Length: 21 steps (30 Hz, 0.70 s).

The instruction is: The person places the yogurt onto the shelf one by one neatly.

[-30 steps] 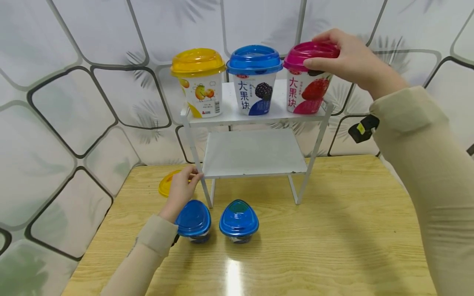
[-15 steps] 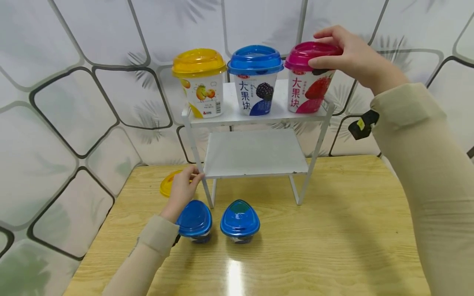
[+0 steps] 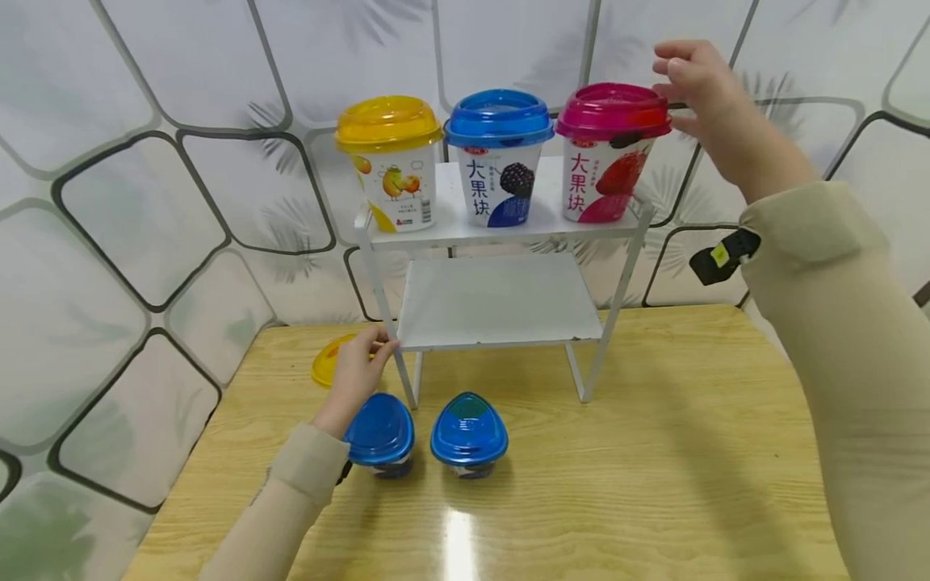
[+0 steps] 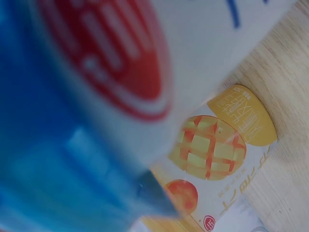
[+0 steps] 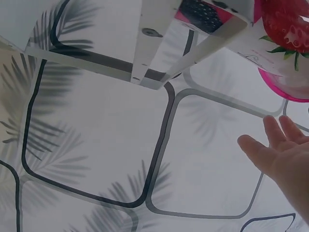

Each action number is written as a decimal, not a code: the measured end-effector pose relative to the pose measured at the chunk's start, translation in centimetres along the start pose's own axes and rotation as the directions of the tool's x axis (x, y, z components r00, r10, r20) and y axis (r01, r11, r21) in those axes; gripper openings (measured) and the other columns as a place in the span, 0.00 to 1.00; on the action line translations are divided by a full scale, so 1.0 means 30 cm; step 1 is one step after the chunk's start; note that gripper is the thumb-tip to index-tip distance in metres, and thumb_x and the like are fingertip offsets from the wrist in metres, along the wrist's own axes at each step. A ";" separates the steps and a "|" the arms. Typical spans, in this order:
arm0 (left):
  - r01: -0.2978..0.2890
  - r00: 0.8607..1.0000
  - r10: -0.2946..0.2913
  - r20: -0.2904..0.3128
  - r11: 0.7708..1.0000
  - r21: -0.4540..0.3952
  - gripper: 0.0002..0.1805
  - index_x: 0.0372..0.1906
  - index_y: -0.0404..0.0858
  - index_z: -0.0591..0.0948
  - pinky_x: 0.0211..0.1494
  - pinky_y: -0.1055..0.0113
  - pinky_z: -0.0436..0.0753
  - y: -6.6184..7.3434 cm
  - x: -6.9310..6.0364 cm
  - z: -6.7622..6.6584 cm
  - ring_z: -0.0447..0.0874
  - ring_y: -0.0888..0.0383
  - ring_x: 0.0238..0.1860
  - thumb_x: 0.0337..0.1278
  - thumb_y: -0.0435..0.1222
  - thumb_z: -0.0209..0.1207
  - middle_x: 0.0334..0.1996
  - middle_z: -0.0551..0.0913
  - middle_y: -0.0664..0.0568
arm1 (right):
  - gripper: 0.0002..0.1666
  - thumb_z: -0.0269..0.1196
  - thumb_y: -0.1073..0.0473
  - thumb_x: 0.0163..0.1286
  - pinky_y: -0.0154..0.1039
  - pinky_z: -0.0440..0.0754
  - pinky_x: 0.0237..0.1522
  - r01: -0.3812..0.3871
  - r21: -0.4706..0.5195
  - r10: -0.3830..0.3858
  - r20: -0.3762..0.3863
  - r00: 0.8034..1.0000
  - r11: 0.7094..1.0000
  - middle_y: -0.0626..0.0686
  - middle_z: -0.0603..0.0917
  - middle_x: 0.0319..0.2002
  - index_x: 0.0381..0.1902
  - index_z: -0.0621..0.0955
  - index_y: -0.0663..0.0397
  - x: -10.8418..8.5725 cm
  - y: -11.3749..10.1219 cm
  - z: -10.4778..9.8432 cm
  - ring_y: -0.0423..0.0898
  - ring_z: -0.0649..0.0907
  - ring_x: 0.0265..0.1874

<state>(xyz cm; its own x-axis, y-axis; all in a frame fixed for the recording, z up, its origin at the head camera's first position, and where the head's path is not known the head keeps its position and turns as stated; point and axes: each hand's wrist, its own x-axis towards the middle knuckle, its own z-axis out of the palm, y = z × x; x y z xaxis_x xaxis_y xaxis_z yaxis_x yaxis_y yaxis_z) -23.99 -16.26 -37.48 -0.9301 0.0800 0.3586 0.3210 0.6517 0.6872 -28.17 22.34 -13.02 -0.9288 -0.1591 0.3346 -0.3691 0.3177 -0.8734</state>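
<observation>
Three cups line the top of a white two-tier rack: yellow-lidded, blue-lidded and pink-lidded. Just right of the pink lid is my right hand, fingers loosely bent and holding nothing; the right wrist view shows that hand apart from the pink cup. My left hand pinches the rack's left leg at the lower shelf's corner. In the left wrist view, a blurred blue-lidded cup fills the near side, and the hand is out of sight.
Two blue-lidded cups stand on the wooden table in front of the rack. A yellow-lidded cup is partly hidden behind my left hand. A patterned wall rises behind the table.
My right hand has let go of the pink lid and moved a little to the right and up. The pink cup stays on the top shelf. My left hand keeps its place.
</observation>
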 end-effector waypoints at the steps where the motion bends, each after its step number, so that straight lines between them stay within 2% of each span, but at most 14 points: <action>1: 0.001 1.000 -0.001 -0.001 1.000 -0.003 0.04 0.33 0.34 0.75 0.39 0.55 0.79 -0.001 -0.001 0.000 0.80 0.46 0.38 0.56 0.33 0.54 0.36 0.80 0.42 | 0.32 0.46 0.47 0.67 0.45 0.42 0.64 0.001 0.034 -0.001 -0.017 1.000 0.999 0.49 0.51 0.66 0.65 0.51 0.47 -0.007 0.011 -0.004 0.45 0.52 0.64; 3: 0.000 1.000 0.000 -0.006 1.000 -0.002 0.05 0.33 0.34 0.75 0.39 0.55 0.79 -0.002 -0.002 0.001 0.80 0.46 0.38 0.56 0.33 0.54 0.36 0.80 0.42 | 0.32 0.48 0.48 0.65 0.43 0.43 0.64 0.024 0.128 -0.019 -0.046 0.999 0.991 0.51 0.54 0.64 0.64 0.53 0.49 -0.026 0.039 -0.013 0.45 0.55 0.62; 5: -0.004 1.000 0.004 -0.008 1.000 -0.002 0.05 0.33 0.34 0.75 0.39 0.55 0.79 -0.003 -0.003 0.002 0.80 0.46 0.38 0.56 0.33 0.54 0.36 0.80 0.42 | 0.31 0.51 0.50 0.63 0.43 0.47 0.63 0.052 0.232 -0.035 -0.076 0.996 0.971 0.52 0.58 0.61 0.61 0.56 0.51 -0.050 0.075 -0.019 0.44 0.58 0.59; 8: -0.011 1.000 0.011 -0.005 1.000 0.003 0.05 0.34 0.34 0.75 0.39 0.54 0.79 -0.004 -0.004 0.003 0.80 0.46 0.38 0.56 0.33 0.54 0.36 0.80 0.42 | 0.27 0.54 0.54 0.60 0.42 0.53 0.58 0.101 0.395 -0.057 -0.122 0.991 0.913 0.52 0.63 0.54 0.56 0.60 0.54 -0.097 0.134 -0.019 0.45 0.63 0.54; 12: -0.019 1.000 0.019 -0.007 1.000 0.008 0.05 0.33 0.34 0.75 0.39 0.54 0.79 -0.006 -0.006 0.003 0.80 0.45 0.38 0.56 0.33 0.54 0.36 0.80 0.42 | 0.21 0.53 0.60 0.61 0.40 0.60 0.53 0.113 0.508 -0.041 -0.151 0.988 0.854 0.52 0.66 0.50 0.52 0.64 0.54 -0.169 0.211 -0.002 0.44 0.67 0.49; 15: -0.025 1.000 0.025 -0.012 1.000 0.016 0.05 0.32 0.34 0.75 0.38 0.54 0.79 -0.007 -0.005 0.002 0.80 0.45 0.37 0.56 0.33 0.54 0.35 0.80 0.41 | 0.19 0.50 0.66 0.63 0.36 0.63 0.52 0.137 0.489 -0.082 -0.132 0.988 0.861 0.53 0.66 0.51 0.52 0.64 0.55 -0.223 0.274 0.017 0.44 0.67 0.50; 19: -0.016 1.000 0.017 -0.010 1.000 0.022 0.05 0.33 0.34 0.75 0.39 0.54 0.79 -0.005 -0.003 0.002 0.80 0.45 0.37 0.56 0.33 0.54 0.36 0.80 0.41 | 0.21 0.49 0.67 0.63 0.32 0.64 0.53 0.149 0.373 -0.131 -0.073 0.989 0.916 0.52 0.66 0.53 0.55 0.63 0.56 -0.280 0.362 0.045 0.47 0.65 0.54; 21: -0.007 1.000 0.007 -0.006 1.000 0.021 0.05 0.33 0.34 0.75 0.39 0.54 0.79 -0.003 -0.003 0.002 0.80 0.45 0.37 0.57 0.33 0.54 0.36 0.80 0.41 | 0.22 0.50 0.65 0.65 0.30 0.64 0.53 0.125 0.324 -0.118 -0.042 0.992 0.938 0.51 0.65 0.54 0.57 0.63 0.56 -0.302 0.401 0.060 0.48 0.64 0.55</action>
<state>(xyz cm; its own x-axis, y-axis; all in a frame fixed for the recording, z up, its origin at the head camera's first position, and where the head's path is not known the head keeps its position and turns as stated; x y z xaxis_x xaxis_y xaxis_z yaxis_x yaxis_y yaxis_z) -23.93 -16.28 -37.60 -0.9266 0.0800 0.3675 0.3238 0.6669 0.6711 -24.12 25.93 -27.21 -0.8793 -0.1558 0.4500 -0.4519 -0.0252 -0.8917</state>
